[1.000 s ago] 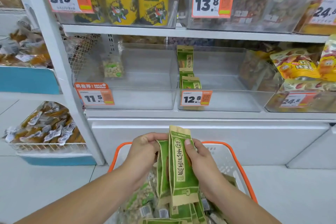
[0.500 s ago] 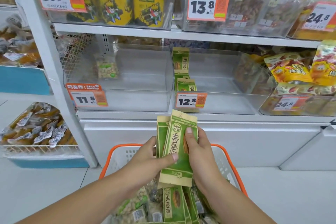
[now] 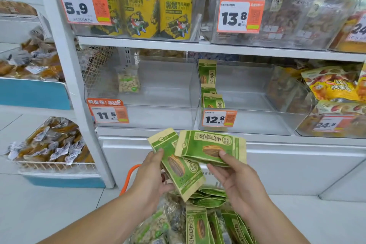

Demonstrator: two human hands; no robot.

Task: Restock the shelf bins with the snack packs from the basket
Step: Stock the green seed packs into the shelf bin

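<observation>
Head view: left hand fingers pinch tilted green paper seed pack, right hand fingers grip second green pack, both above orange-rimmed basket. Step: carry to shelf. Next: stand packs in clear plastic bin tagged 12.8.

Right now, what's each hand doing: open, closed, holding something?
Left hand: closed on a green snack pack.
Right hand: closed on another green pack, held sideways.

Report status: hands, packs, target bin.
Left hand holds one green pack; right hand holds another. Both above the basket. Bin tagged 12.8 mostly bare, nothing blocking it.
</observation>
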